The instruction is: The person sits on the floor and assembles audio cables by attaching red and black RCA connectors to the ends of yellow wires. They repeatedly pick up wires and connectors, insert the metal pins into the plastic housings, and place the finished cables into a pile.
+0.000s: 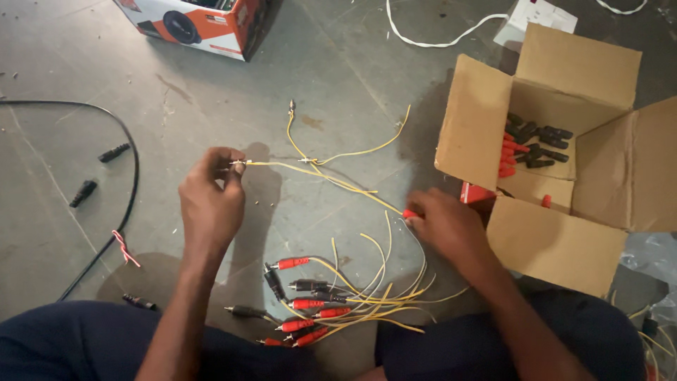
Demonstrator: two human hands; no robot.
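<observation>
My left hand (210,197) pinches the bare metal end of a thin yellow cable (310,171) above the grey floor. The cable runs right and down to my right hand (446,224), whose fingers are closed on a red plug cover (409,213) at its other end. A second yellow cable (367,149) with a metal tip lies loose behind it. Between my knees lies a bundle of yellow cables with red and black plugs (317,310).
An open cardboard box (557,243) at the right holds several loose red and black plug covers (529,144). A black cable (130,183) curves at the left beside two black covers (99,173). An orange and white carton (204,25) and a white cord (437,41) lie at the back.
</observation>
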